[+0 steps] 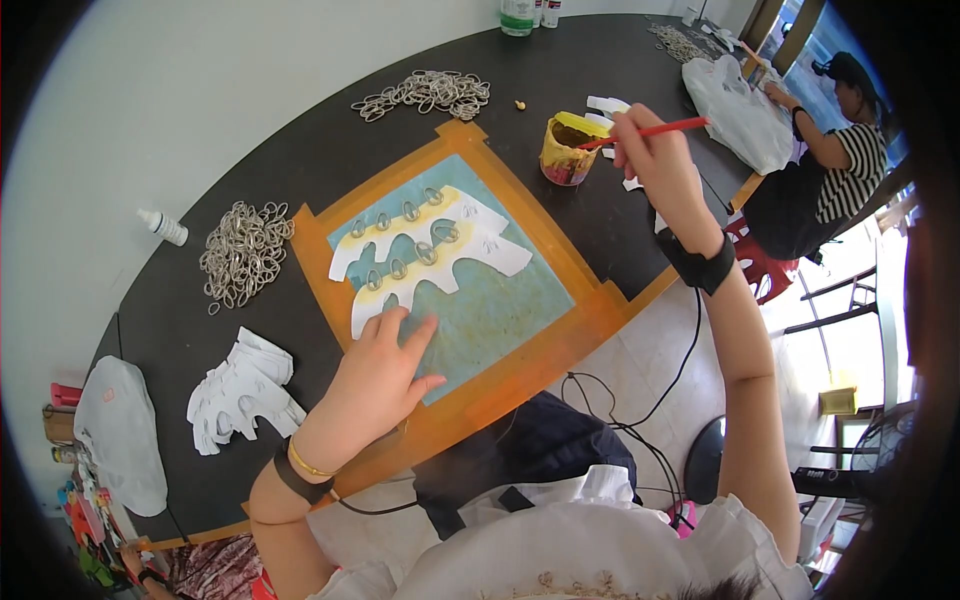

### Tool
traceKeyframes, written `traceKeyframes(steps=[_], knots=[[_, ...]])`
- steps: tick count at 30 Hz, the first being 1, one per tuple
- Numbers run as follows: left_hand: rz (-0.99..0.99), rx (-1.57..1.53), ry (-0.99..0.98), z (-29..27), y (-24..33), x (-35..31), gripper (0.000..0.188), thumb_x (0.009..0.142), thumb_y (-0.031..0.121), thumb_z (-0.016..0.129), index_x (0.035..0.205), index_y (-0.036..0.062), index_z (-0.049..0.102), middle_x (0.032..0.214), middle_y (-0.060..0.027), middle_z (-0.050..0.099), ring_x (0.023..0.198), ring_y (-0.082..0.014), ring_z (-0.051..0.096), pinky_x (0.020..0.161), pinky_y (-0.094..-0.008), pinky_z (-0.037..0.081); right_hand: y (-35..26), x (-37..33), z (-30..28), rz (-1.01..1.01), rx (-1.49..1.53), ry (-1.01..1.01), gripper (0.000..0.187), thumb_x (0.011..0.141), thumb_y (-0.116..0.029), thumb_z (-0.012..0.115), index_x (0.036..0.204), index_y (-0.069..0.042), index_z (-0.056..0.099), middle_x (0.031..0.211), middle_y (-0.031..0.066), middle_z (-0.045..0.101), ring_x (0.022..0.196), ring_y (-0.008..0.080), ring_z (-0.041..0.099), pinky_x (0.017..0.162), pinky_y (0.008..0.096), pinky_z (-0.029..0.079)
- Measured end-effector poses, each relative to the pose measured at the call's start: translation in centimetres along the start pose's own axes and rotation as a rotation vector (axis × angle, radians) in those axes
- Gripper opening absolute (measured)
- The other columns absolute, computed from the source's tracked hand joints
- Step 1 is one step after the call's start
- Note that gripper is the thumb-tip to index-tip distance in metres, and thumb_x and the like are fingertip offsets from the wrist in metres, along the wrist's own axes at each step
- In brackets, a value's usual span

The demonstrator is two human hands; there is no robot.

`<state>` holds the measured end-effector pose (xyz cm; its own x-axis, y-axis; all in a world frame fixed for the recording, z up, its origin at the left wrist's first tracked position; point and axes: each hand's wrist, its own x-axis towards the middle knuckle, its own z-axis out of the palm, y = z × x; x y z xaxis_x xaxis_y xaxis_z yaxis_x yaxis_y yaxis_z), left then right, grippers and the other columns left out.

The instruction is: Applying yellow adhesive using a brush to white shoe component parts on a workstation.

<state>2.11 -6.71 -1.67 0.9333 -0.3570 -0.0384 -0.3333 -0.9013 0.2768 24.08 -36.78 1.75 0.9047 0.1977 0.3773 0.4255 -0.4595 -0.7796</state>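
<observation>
My right hand [655,160] pinches a slim red brush [668,127], its tip down at the mouth of a yellow tin [567,152] with a messy rim. The tip itself is too small to make out. My left hand [378,378] lies with fingers spread, fingertips at the lower end of a white scalloped piece [470,261]. A second white scalloped piece [382,247] lies just beyond it. Both rest on a blue-green sheet [500,330] framed by orange tape [545,355]. Oval metal rings [397,268] sit in a row along their yellowish upper edges.
Piles of oval metal rings [245,255] and more rings [430,92] lie on the dark table [330,150]. Stacked white pieces [240,390] are at left, near a plastic bag [120,435] and a small white bottle [163,227]. Another person [845,150] works at far right.
</observation>
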Motion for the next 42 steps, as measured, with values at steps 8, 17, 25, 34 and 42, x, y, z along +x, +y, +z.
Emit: traceKeyframes(steps=[8, 17, 25, 34, 42], knots=[[-0.041, -0.053, -0.03, -0.3, -0.3, -0.4, 0.058, 0.085, 0.033, 0.072, 0.134, 0.0075, 0.055, 0.129, -0.0257, 0.049, 0.116, -0.0411, 0.052, 0.097, -0.0438, 0.046, -2.0, -2.1, -1.9, -0.072, 0.117, 0.069, 0.03, 0.103, -0.022, 0.049, 0.083, -0.001, 0.056, 0.066, 0.0027, 0.057, 0.055, 0.0062, 0.049, 0.05, 0.0232, 0.038], [-0.024, -0.063, -0.063, -0.3, -0.1, -0.3, 0.062, 0.083, 0.033, 0.074, 0.136, 0.0092, 0.054, 0.132, -0.0259, 0.048, 0.119, -0.0414, 0.05, 0.099, -0.0443, 0.045, 3.4, -4.5, -3.0, 0.1, 0.579, 0.211, 0.032, 0.105, -0.028, 0.045, 0.091, -0.003, 0.059, 0.073, 0.0044, 0.061, 0.057, 0.0074, 0.054, 0.052, 0.0221, 0.043], [0.019, -0.062, -0.095, -0.7, -0.2, -0.3, 0.071, 0.074, 0.027, 0.081, 0.136, 0.0064, 0.053, 0.131, -0.0291, 0.045, 0.12, -0.043, 0.048, 0.098, -0.0461, 0.045, 7.6, -5.8, -3.8, 0.377, 1.056, 0.237, 0.027, 0.104, -0.025, 0.047, 0.096, -0.003, 0.06, 0.077, 0.0061, 0.063, 0.065, 0.0101, 0.056, 0.055, 0.0221, 0.044], [0.001, -0.075, -0.091, -0.8, -0.3, -0.2, 0.071, 0.073, 0.028, 0.082, 0.137, 0.0122, 0.054, 0.134, -0.0256, 0.046, 0.122, -0.0424, 0.048, 0.101, -0.044, 0.044, 6.7, -8.1, -3.1, 0.6, 1.218, 0.073, 0.023, 0.103, -0.023, 0.048, 0.097, -0.003, 0.059, 0.077, 0.0055, 0.062, 0.065, 0.0106, 0.055, 0.056, 0.0209, 0.045], [-0.003, -0.046, -0.085, -0.4, -0.1, -0.5, 0.073, 0.073, 0.028, 0.082, 0.137, 0.0126, 0.053, 0.134, -0.0258, 0.046, 0.122, -0.0422, 0.048, 0.1, -0.0443, 0.044, -0.4, -7.1, -4.7, -0.189, 0.768, 0.219, 0.027, 0.106, -0.024, 0.041, 0.105, -0.001, 0.055, 0.094, 0.0105, 0.06, 0.077, 0.0143, 0.054, 0.07, 0.0279, 0.044]])
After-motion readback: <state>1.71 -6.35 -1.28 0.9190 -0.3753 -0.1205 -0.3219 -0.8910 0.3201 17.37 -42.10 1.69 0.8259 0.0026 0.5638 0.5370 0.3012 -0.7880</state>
